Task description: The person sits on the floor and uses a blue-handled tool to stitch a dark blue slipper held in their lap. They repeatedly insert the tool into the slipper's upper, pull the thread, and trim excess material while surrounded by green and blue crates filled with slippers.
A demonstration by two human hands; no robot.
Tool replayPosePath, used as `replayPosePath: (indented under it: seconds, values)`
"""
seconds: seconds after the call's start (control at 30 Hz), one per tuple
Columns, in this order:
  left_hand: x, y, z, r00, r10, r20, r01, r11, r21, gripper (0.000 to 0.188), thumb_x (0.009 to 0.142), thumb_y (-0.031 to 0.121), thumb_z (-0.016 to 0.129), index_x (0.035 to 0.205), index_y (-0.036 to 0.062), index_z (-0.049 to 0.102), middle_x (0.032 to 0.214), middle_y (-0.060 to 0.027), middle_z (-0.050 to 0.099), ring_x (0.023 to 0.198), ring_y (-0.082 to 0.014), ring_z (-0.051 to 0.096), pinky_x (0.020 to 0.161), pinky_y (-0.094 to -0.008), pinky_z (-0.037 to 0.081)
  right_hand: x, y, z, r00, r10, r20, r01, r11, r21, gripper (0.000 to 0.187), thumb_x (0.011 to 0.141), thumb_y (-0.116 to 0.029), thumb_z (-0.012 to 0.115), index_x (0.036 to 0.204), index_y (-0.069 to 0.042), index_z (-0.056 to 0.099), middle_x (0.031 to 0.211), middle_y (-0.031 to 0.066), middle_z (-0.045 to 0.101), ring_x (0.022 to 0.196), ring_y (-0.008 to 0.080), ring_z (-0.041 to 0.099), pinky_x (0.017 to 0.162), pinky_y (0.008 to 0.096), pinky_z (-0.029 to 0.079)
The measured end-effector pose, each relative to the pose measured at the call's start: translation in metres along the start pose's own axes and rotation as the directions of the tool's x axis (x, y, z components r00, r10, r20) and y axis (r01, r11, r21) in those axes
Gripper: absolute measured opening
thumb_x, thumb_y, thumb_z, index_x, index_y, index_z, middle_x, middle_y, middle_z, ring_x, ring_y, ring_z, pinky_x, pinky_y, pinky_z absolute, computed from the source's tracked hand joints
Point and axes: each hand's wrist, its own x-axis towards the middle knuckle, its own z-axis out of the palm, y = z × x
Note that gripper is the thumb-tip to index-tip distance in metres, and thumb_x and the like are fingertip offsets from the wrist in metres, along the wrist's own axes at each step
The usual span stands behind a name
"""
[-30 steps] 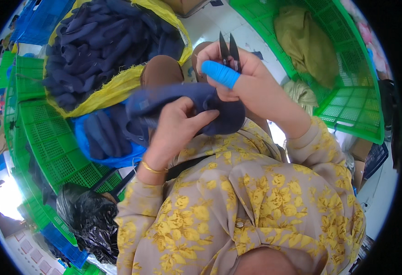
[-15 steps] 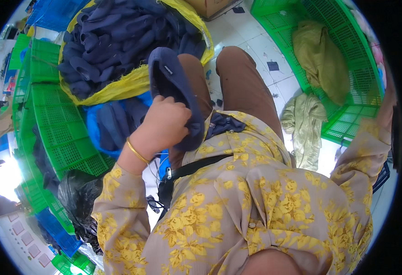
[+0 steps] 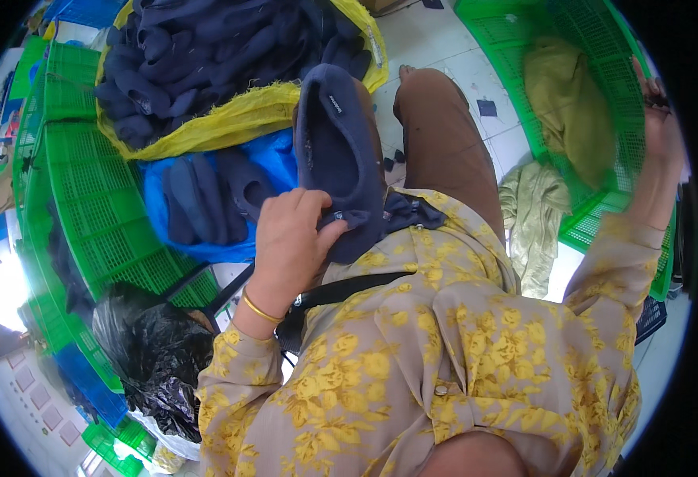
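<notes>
A navy fabric slipper [image 3: 341, 151] lies lengthwise over my left thigh, its opening facing up and a small pale label inside. My left hand [image 3: 295, 238], with a gold bangle at the wrist, grips its heel end between thumb and fingers. Out at the far right rim, beside a green crate, my right hand [image 3: 661, 131] is raised. One finger there points up, the others look curled, and a small dark thing shows at them, too small to name. A bunched dark cloth piece [image 3: 412, 211] rests on my lap next to the slipper.
Ahead on the left, a yellow sack [image 3: 229, 131] brims with navy slippers. Nearer, a blue bag [image 3: 154, 207] holds several more. Green crates [image 3: 98, 187] line the left, beside a black plastic bag [image 3: 146, 342]. The right-hand green crate [image 3: 500, 48] contains olive cloth [image 3: 567, 103].
The slipper has shifted right and now shows its opening more fully. My left hand has moved from inside it to its heel end. My right hand has risen along the right rim.
</notes>
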Motion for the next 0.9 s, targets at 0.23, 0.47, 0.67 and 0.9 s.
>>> replayPosePath:
  seconds: [0.23, 0.47, 0.67, 0.9]
  values:
    - [-0.011, 0.009, 0.01, 0.995, -0.075, 0.061, 0.085, 0.98, -0.18, 0.019, 0.071, 0.009, 0.075, 0.086, 0.0055, 0.063, 0.084, -0.0096, 0.057, 0.083, -0.0308, 0.053, 0.073, -0.0397, 0.04, -0.017, 0.02, -0.017, 0.998, 0.038, -0.055, -0.051, 0.96, -0.275, 0.016, 0.09, -0.003, 0.052, 0.105, 0.0, 0.055, 0.094, 0.0077, 0.056, 0.085, 0.0158, 0.054, 0.082, 0.0316, 0.044]
    - [-0.011, 0.012, 0.007, 1.0, -0.019, -0.016, 0.014, 0.971, -0.24, 0.022, 0.072, 0.001, 0.073, 0.09, 0.0039, 0.062, 0.09, -0.0091, 0.058, 0.087, -0.0283, 0.053, 0.077, -0.0346, 0.043, -0.185, 0.024, 0.077, 0.739, 0.514, 0.436, -0.18, 0.774, -0.607, 0.017, 0.086, -0.005, 0.063, 0.102, -0.01, 0.065, 0.092, -0.0002, 0.062, 0.076, 0.0075, 0.055, 0.067, 0.0234, 0.044]
    - [-0.011, 0.01, 0.003, 0.999, -0.031, 0.022, 0.036, 0.951, -0.308, 0.02, 0.074, 0.001, 0.072, 0.092, 0.0052, 0.063, 0.092, -0.0077, 0.059, 0.086, -0.0261, 0.053, 0.076, -0.0331, 0.043, -0.299, 0.012, 0.129, 0.021, 0.294, 0.956, -0.084, 0.953, -0.291, 0.02, 0.084, -0.006, 0.064, 0.104, -0.005, 0.065, 0.089, 0.014, 0.068, 0.08, 0.0318, 0.067, 0.072, 0.0361, 0.052]
    - [-0.01, 0.009, 0.004, 0.998, -0.026, 0.049, 0.04, 0.947, -0.32, 0.017, 0.077, 0.004, 0.071, 0.092, 0.0056, 0.064, 0.092, -0.0077, 0.059, 0.087, -0.0253, 0.053, 0.076, -0.0326, 0.043, -0.296, 0.008, 0.127, -0.086, 0.34, 0.936, -0.032, 0.938, -0.344, 0.037, 0.071, 0.005, 0.057, 0.106, -0.004, 0.067, 0.086, 0.0178, 0.067, 0.081, 0.0341, 0.066, 0.073, 0.0387, 0.053]
